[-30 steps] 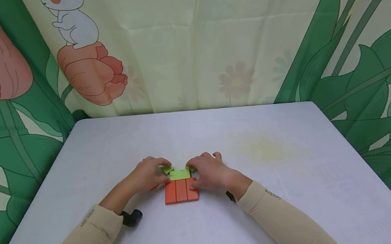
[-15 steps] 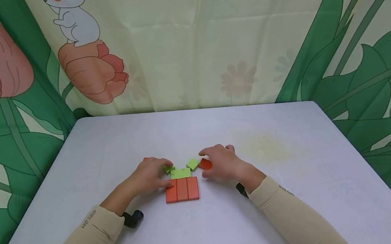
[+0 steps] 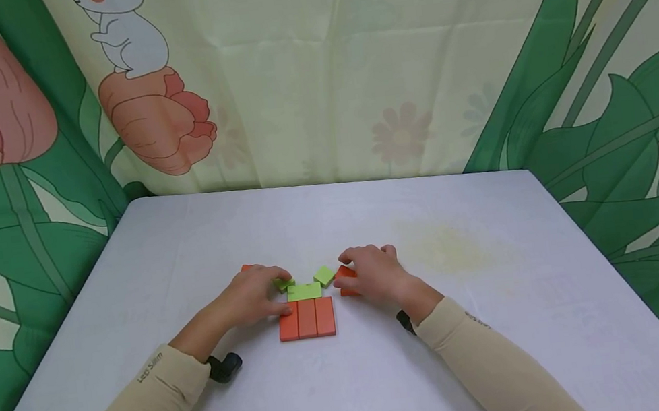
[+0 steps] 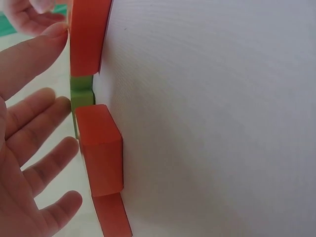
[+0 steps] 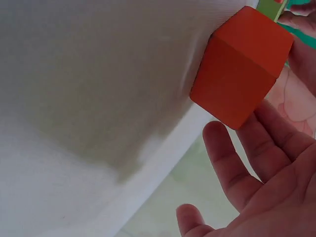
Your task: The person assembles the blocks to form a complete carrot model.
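Three flat orange blocks lie side by side, with a light green rectangular block along their far edge. My left hand has its fingers fairly straight: the thumb rests on the left orange block and the fingertips are at a small green block. A second small green block sits turned at the right corner. Touching or nearly touching it is an orange block, pinched by my right hand. In the left wrist view, another orange block stands beside the left fingers.
A white-covered table stretches around the blocks. Behind it hangs a printed curtain with tulips and leaves. One orange corner shows past the left hand.
My right hand has left the rectangular group and moved right, uncovering the right small green block. The orange block in it has turned slightly, showing more below the thumb. My left hand has stayed nearly still.
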`<state>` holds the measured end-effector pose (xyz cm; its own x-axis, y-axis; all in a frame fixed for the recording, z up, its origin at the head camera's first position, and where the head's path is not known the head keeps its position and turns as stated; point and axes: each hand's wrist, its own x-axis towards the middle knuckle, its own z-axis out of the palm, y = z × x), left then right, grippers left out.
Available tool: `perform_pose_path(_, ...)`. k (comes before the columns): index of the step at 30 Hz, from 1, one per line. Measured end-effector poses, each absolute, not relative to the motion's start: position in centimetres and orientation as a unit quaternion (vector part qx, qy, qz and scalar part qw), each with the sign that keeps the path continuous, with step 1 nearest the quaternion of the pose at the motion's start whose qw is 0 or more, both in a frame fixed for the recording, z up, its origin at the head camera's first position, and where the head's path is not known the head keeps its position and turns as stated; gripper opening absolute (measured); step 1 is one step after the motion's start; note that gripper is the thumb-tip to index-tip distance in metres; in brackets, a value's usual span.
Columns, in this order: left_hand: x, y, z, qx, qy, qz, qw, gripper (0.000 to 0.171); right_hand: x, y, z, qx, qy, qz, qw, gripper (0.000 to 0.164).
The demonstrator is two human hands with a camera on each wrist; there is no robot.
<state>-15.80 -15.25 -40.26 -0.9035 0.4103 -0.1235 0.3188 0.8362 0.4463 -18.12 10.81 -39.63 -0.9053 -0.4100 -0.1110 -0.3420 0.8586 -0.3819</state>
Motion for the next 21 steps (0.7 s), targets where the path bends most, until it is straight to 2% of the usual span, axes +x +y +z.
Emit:
perform_pose_path(12,-15.9,-15.4,-40.1,0.196,0.951,0.214,0.108,0.053,-18.7,11.1,-38.4,-0.184,0.958,-0.168,0.143,0.042)
perform_pose_path(21,-16.0,-15.5,-40.1,0.197,0.951,0.213,0.109,0.052,-19.0,10.6,-39.2,-0.182,0.946,-0.211,0.168,0.041)
